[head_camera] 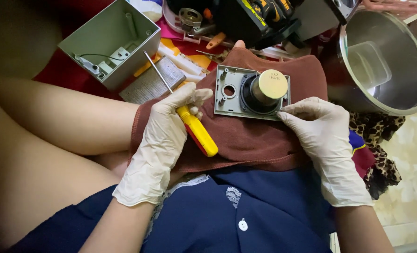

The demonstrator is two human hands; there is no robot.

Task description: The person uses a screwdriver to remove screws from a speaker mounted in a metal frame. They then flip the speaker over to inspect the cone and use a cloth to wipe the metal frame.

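Nearest to us, our left hand (164, 136) in its pale glove has its grip closed round the yellow handle of a screwdriver (196, 130), whose thin metal shaft runs up and away to the left, its tip over the grey box behind. Our right hand (318, 129), gloved too, rests on the brown cloth (250, 136) spread over our knee, its grip narrow, the fingertips (285, 111) pinching at the lower right corner of the grey speaker plate (227, 98). That plate lies flat on the cloth, between our two hands, with a black speaker (260, 96) and its round cream magnet cap facing up. Beyond the left hand sit a perforated metal grille (150, 84) and an open grey plastic box (110, 42) with wires inside. To the far right stands a steel pot (405, 75) holding a clear plastic tub.
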